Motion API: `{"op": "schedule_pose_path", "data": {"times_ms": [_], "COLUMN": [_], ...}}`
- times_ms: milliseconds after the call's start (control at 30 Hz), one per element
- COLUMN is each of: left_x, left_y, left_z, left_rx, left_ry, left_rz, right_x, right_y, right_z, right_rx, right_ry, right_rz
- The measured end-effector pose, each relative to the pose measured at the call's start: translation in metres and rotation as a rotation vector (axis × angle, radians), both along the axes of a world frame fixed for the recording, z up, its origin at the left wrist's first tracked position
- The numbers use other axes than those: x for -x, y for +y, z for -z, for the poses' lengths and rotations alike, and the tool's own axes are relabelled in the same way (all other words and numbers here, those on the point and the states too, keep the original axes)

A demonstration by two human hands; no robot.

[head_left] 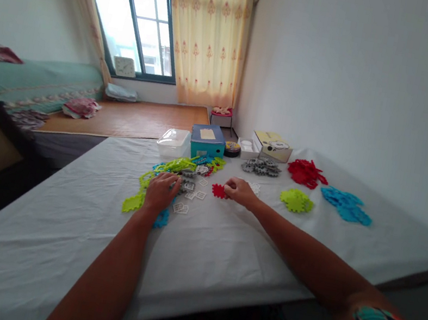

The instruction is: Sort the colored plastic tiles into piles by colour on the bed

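Note:
My right hand [240,192] pinches a red toothed plastic building piece [218,190] just above the white cloth. My left hand [162,190] rests over a mixed heap of plastic pieces, fingers stretched forward and nothing visibly gripped. Green pieces [132,203] lie around that hand, with blue pieces [161,219] by its wrist and grey pieces [188,185] at its fingertips. Several small white window-shaped pieces [180,208] are scattered between both hands. Behind my right hand sits a small cluster of white pieces [254,188], partly hidden.
Sorted piles of grey [261,167], red [306,173], green [297,200] and blue pieces [345,205] lie to the right. Along the back stand a clear plastic box [174,143], a blue box [208,141], a round dark tin [232,149] and a yellow box [272,146].

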State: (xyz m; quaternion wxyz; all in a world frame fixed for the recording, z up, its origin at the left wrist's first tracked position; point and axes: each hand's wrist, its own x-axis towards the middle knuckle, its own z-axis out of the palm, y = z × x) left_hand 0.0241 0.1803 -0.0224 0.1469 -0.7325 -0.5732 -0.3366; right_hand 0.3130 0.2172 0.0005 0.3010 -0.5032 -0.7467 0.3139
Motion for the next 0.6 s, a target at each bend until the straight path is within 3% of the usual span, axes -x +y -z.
{"op": "schedule_pose_path", "data": {"times_ms": [133,233,300,367,467,600], "left_x": [0.002,0.004,0.005,0.006,0.006,0.003], "left_y": [0.001,0.001,0.002,0.003,0.003,0.002], "left_z": [0.001,0.001,0.001,0.0,-0.002,-0.004], "left_rx": [0.011,0.027,0.04,0.051,0.061,0.065], "left_ry": [0.017,0.016,0.021,0.032,0.04,0.044], "left_rz": [0.017,0.029,0.032,0.031,0.034,0.041], "right_x": [-0.034,-0.069,-0.102,-0.145,-0.221,-0.305], "right_y": [0.001,0.01,0.024,0.043,0.074,0.104], "right_z": [0.009,0.007,0.0,-0.011,-0.024,-0.02], "right_rx": [0.161,0.09,0.0,-0.123,-0.365,-0.377], "right_ry": [0.248,0.293,0.274,0.227,0.011,-0.393], "right_rz": [0.037,-0.009,0.049,0.225,0.63,0.959]}}
